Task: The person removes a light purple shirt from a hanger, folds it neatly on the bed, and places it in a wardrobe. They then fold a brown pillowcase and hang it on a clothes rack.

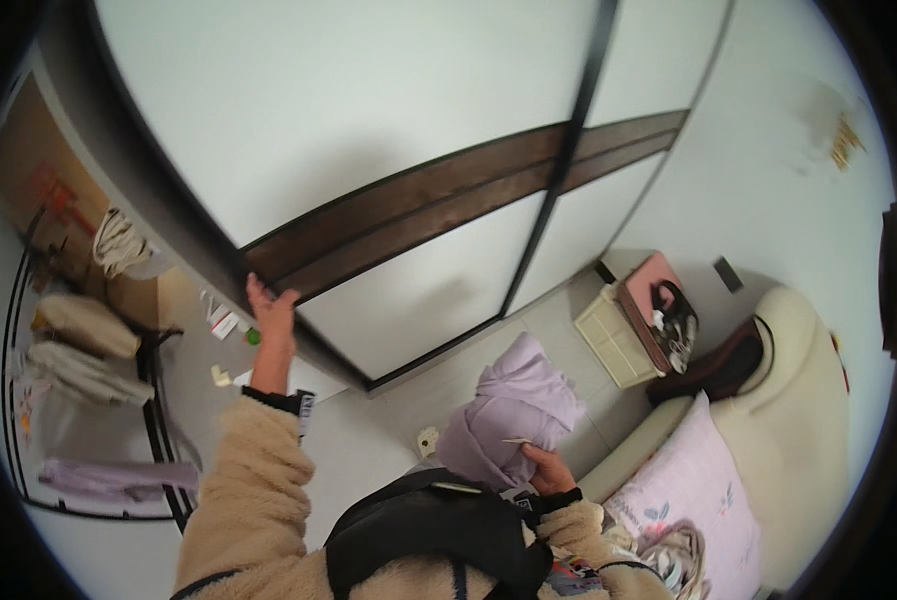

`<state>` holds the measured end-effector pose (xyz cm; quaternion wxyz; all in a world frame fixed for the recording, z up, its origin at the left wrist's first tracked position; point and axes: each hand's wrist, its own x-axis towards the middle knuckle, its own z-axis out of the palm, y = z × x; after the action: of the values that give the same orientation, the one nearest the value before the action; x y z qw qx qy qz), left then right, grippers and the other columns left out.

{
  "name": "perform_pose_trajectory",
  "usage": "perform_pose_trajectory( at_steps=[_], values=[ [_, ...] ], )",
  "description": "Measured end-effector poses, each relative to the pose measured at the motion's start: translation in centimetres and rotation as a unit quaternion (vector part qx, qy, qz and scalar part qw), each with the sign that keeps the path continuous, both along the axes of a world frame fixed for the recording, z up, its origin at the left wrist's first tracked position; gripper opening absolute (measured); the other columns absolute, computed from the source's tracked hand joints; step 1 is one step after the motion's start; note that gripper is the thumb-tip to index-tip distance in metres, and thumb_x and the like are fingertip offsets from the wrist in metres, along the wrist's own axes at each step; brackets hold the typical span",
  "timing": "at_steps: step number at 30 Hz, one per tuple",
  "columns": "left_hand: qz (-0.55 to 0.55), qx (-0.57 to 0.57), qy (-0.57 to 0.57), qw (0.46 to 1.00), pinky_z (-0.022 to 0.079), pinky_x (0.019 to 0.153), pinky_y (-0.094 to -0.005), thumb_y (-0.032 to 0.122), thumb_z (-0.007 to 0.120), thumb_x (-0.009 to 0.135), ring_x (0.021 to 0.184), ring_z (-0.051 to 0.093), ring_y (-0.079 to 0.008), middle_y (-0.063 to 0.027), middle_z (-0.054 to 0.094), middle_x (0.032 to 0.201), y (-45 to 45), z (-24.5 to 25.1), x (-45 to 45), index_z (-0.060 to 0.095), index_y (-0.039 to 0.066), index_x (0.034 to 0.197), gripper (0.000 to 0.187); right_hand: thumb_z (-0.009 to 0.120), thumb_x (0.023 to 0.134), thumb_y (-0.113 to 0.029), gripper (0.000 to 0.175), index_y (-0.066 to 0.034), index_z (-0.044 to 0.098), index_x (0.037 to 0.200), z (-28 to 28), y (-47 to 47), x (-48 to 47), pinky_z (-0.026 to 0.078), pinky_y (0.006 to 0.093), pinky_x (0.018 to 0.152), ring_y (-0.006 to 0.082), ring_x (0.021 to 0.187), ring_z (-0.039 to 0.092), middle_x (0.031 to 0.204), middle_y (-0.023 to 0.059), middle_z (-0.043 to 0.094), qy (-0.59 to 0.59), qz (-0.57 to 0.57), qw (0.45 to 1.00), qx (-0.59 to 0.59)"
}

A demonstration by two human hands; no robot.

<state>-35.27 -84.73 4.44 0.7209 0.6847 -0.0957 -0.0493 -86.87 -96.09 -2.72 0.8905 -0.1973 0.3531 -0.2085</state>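
My left hand point(271, 311) is raised at the dark edge frame of a white sliding wardrobe door point(418, 277), by the end of its brown band point(433, 195). Its fingers are spread and appear to rest against the frame; nothing is held in them. A folded lilac cloth bundle point(520, 405), possibly bedding, hangs in front of my body. My right hand point(550, 469) grips its lower right side, thumb on top, and a small pale strip sticks out near the thumb. The fingers under the cloth are hidden.
At right a cream upholstered bed point(793, 420) carries a pink floral pillow point(688, 495) and crumpled clothes point(673, 555). A cream plastic box point(617, 341) and a pink case point(651, 285) stand by the wall. At left is a black rack point(156, 420) with draped cloths point(88, 375).
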Motion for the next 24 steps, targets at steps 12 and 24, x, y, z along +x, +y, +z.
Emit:
perform_pose_trajectory(
  at_steps=[12,24],
  values=[
    [-0.015,0.07,-0.216,0.974,0.032,0.116,-0.0445,-0.003,0.069,0.081,0.146,0.027,-0.0319,-0.0153,0.025,0.158,-10.6,-0.1,-6.6,0.015,0.01,0.16,0.097,0.071,0.09,-0.008,0.071,-0.0042,0.035,0.151,-1.2,-11.6,12.1,0.042,0.0477,0.112,0.0329,0.131,0.052,0.144,0.0132,0.052,0.052,0.252,0.965,-0.048],
    [0.037,0.07,-0.197,0.977,0.04,0.107,-0.0484,0.007,0.072,0.077,0.137,0.028,-0.0513,-0.0329,0.017,0.156,-22.3,0.6,-11.5,0.009,0.009,0.161,0.104,0.064,0.09,-0.001,0.059,-0.0028,0.043,0.145,-5.6,-20.9,19.8,0.043,0.0403,0.11,0.027,0.129,0.055,0.139,0.0112,0.057,0.079,0.536,0.837,-0.075]
  ],
)
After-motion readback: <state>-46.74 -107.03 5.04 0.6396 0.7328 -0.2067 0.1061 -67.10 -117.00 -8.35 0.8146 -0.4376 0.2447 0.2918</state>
